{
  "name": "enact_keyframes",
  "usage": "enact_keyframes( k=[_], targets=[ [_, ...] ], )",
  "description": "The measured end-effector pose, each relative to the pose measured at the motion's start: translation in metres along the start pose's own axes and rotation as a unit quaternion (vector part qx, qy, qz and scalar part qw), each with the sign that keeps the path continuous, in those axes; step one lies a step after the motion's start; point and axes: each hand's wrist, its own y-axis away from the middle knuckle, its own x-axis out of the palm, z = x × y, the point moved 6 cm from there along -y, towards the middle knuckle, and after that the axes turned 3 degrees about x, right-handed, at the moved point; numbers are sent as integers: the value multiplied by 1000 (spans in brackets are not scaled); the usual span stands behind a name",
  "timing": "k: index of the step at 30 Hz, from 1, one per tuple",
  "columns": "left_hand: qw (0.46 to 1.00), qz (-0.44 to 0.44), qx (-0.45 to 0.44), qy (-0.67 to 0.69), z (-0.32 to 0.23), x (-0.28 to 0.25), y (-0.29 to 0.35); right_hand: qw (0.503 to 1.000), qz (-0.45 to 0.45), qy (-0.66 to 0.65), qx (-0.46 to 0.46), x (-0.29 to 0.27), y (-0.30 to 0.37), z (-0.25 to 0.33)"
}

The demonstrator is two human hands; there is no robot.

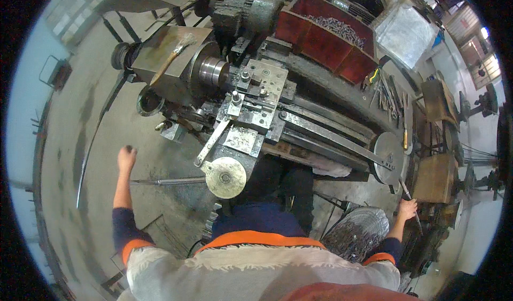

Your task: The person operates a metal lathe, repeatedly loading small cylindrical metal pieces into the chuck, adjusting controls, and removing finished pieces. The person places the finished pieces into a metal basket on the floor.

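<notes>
At the left, my left hand point(127, 157) is closed, with a small dark bit showing at its top that I cannot make out. A metal lever point(173, 182) reaches from beside the pale round disc point(225, 177) toward my left forearm. Far to the right, my right hand point(407, 209) is wrapped round a thin metal rod point(404, 187) beside a grey wheel point(387, 159). Between my hands stands a lathe-like machine, with a shiny round chuck point(214, 71) and a bolted tool slide point(264, 84). A flat bar point(331, 140) links the slide to the wheel.
A brush point(172, 60) lies on the machine's headstock. Behind, a red bin point(328, 36) holds many small metal parts, near a motor point(246, 9). Hand tools point(393, 100) lie at the right. A round, worn stool seat point(359, 231) is near my right arm.
</notes>
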Motion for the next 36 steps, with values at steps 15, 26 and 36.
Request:
enact_keyframes(
  k=[15,26,36],
  targets=[
    [996,17,52,-71,-95,177,-88,942,141,-303,1,-71,142,55],
    [951,61,244,-181,-88,147,-76,873,38,-441,-206,-240,55,183],
    [942,-243,225,-57,-91,-133,-19,564,71,-486,-664,-502,236,474]
  ],
)
